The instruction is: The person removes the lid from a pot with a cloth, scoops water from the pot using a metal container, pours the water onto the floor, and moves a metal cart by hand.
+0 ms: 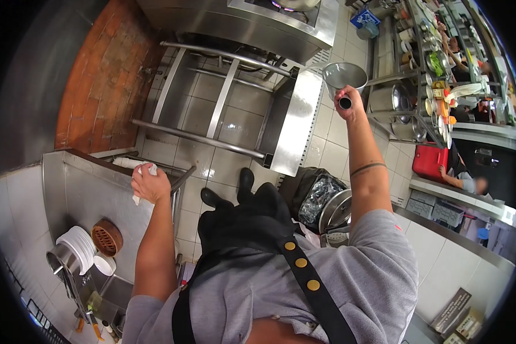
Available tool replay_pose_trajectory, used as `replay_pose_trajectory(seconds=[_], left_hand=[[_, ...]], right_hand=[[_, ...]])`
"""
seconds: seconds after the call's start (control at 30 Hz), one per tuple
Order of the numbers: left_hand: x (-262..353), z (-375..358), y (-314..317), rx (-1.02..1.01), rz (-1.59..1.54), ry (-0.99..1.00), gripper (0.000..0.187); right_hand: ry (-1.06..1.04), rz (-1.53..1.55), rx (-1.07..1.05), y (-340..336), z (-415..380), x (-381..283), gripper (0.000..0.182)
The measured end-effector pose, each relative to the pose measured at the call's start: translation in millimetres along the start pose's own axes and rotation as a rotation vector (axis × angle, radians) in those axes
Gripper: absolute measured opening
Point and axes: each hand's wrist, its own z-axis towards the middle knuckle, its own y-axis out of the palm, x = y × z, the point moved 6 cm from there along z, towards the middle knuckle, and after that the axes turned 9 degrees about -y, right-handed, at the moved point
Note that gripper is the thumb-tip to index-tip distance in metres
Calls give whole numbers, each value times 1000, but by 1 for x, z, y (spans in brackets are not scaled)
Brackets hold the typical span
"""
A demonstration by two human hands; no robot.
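My left hand (pixel 151 183) is closed around a crumpled white cloth (pixel 149 169), above the edge of the steel sink counter (pixel 97 186). Part of the cloth hangs below the fingers. Out to the right, my right hand (pixel 350 103) grips the dark-ended handle of a round strainer-like utensil (pixel 345 74), whose wide bowl points away from me. That utensil is over the tiled floor, beside the perforated end of a steel frame (pixel 298 120).
White plates (pixel 77 246) and a brown basket (pixel 106 238) sit by the sink. Ahead is a stove (pixel 292 28) with a lit burner. A lined bin (pixel 318 198) stands near my right side. Crowded shelves (pixel 430 74) and other people are at the right.
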Motion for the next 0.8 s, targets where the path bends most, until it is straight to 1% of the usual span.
replay_pose_trajectory(seconds=[0.17, 0.27, 0.43, 0.57, 0.8], left_hand=[[0, 0, 0, -2, 0, -2, 28], [1, 0, -1, -17, 9, -1, 28], [0, 0, 1, -39, 15, -8, 29], [1, 0, 0, -16, 12, -3, 28], [1, -1, 0, 12, 7, 4, 27]], right_hand=[[69, 4, 5, -11, 4, 5, 11], [26, 14, -5, -8, -2, 3, 11], [22, 3, -6, -12, -4, 2, 11], [50, 17, -1, -14, -4, -1, 12], [31, -10, -5, -9, -6, -8, 12]])
